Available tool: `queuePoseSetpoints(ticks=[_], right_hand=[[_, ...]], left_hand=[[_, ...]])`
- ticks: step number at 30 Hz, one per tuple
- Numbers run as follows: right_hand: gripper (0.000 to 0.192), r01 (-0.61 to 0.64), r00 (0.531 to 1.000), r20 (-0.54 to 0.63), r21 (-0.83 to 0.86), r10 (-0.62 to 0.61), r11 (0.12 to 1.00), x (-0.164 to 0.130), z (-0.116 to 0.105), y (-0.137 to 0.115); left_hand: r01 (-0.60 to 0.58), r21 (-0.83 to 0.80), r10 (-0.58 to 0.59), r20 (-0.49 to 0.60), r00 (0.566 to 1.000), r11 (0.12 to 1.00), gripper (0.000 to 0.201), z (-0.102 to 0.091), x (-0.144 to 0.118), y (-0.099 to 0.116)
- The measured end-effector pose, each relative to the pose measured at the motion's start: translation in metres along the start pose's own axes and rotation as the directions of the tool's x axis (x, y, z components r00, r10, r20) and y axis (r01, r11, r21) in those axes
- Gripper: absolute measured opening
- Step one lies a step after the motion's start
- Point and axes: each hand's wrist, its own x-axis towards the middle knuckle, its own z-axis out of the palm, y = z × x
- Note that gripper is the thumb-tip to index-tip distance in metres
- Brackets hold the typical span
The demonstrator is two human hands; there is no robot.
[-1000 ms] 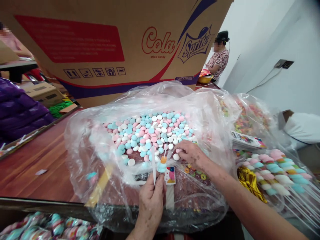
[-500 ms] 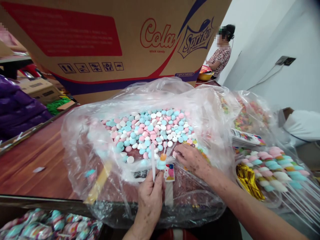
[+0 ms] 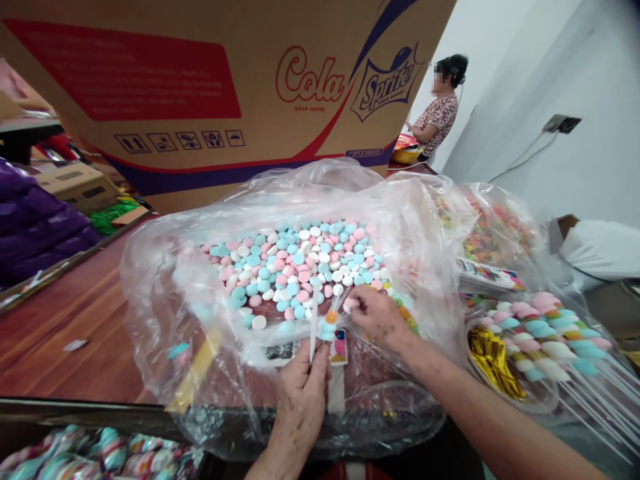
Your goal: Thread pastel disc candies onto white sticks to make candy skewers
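Note:
My left hand (image 3: 303, 387), low in the middle, is closed round a white stick (image 3: 314, 327) and a thin candy skewer. Threaded on the skewer are an orange ring-like piece (image 3: 331, 317) and pale blue candy (image 3: 327, 331); the skewer's tip pokes out above them. Just to the right, my right hand (image 3: 377, 317) pinches a pink candy (image 3: 353, 304) close to that tip, apart from the orange piece. Beyond both hands lie many loose pink, blue and white candies (image 3: 300, 260) on a clear plastic bag (image 3: 165, 280).
A large carton (image 3: 200, 153) stands behind the bag. Finished candy skewers (image 3: 550, 333) and gold ties (image 3: 495, 363) lie at right, near bags of gummies (image 3: 480, 230). Wrapped candies (image 3: 110, 450) fill a box below the table edge. Another person (image 3: 440, 117) sits at back right.
The skewer in my left hand has tipped a little to the right, towards my right hand. My right fingers have lifted slightly with the pink candy. The whole view has shifted slightly.

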Motion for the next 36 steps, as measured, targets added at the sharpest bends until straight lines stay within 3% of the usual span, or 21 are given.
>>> queuePoseSetpoints(ticks=[2, 4, 7, 11, 21, 25, 30, 34, 36], right_hand=[[0.004, -0.156, 0.986, 0.004, 0.402, 0.168, 0.903, 0.004, -0.01, -0.002], [0.016, -0.232, 0.964, 0.066, 0.689, 0.259, 0.687, 0.007, -0.02, -0.005], [0.023, -0.268, 0.948, 0.144, 0.839, 0.283, 0.473, 0.009, -0.032, -0.01], [0.024, -0.283, 0.945, 0.176, 0.865, 0.276, 0.414, 0.01, -0.038, -0.015], [0.027, -0.28, 0.947, 0.167, 0.845, 0.274, 0.455, 0.01, -0.036, -0.019], [0.026, -0.265, 0.953, 0.141, 0.819, 0.269, 0.51, 0.011, -0.038, -0.02], [0.022, -0.176, 0.984, 0.103, 0.72, 0.147, 0.671, 0.008, -0.036, -0.016], [0.023, -0.049, 0.999, 0.008, 0.459, 0.051, 0.887, 0.001, -0.032, -0.013], [0.027, 0.002, 0.999, -0.035, 0.338, 0.011, 0.941, -0.002, -0.03, -0.011]], left_hand=[[0.016, 0.003, -0.016, 0.027, 1.0, 1.0, 0.03, 0.0, 0.0, 0.002], [0.019, 0.026, -0.021, 0.066, 0.998, 0.999, 0.028, -0.001, 0.001, 0.006], [-0.019, 0.086, 0.01, 0.106, 0.994, 0.996, 0.028, -0.002, 0.001, 0.009], [-0.035, 0.146, 0.017, 0.127, 0.992, 0.989, 0.032, -0.003, 0.002, 0.009], [-0.047, 0.168, 0.025, 0.134, 0.991, 0.985, 0.03, -0.001, 0.004, 0.011], [-0.026, 0.159, 0.007, 0.12, 0.993, 0.987, 0.03, -0.001, 0.003, 0.012], [-0.024, 0.183, 0.0, 0.13, 0.991, 0.983, 0.032, -0.002, 0.004, 0.009], [-0.028, 0.162, 0.005, 0.142, 0.99, 0.986, 0.032, -0.003, 0.004, 0.009], [-0.035, 0.169, 0.01, 0.147, 0.989, 0.985, 0.032, -0.004, 0.003, 0.009]])
